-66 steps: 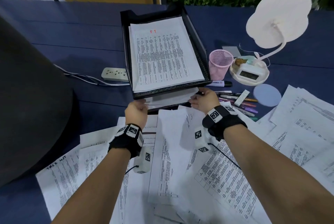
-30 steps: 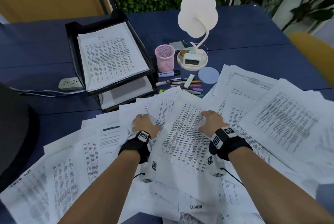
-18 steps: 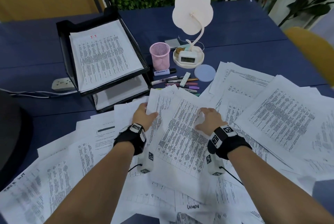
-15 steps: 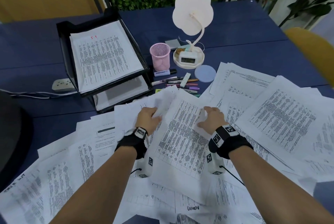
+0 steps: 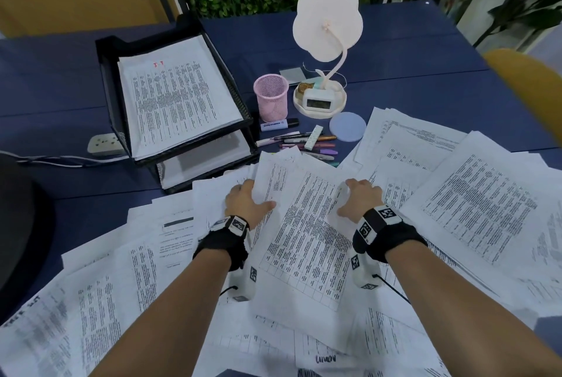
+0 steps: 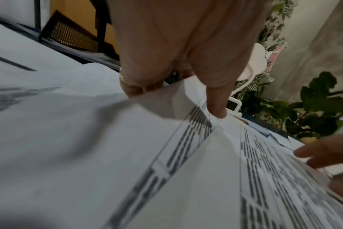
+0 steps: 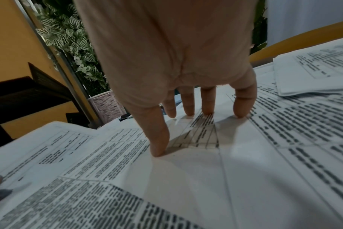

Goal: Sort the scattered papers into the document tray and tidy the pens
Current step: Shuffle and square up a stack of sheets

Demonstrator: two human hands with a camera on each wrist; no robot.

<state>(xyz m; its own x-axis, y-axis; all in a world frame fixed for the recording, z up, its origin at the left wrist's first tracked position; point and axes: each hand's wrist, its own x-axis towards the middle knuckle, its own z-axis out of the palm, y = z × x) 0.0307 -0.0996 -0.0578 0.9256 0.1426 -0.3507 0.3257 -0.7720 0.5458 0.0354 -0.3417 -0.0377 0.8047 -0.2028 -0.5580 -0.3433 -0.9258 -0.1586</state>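
Papers | left hand pinches one sheet's edge | right hand spread, fingertips pressing | square edges before lifting toward document tray

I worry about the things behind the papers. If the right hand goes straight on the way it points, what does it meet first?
Probably the loose pens beyond the papers' far edge; the right hand points there. Depth is unclear.

Both forearms reach forward, wrists banded; left hand curled, thumb out; right hand arched on straight fingertips.
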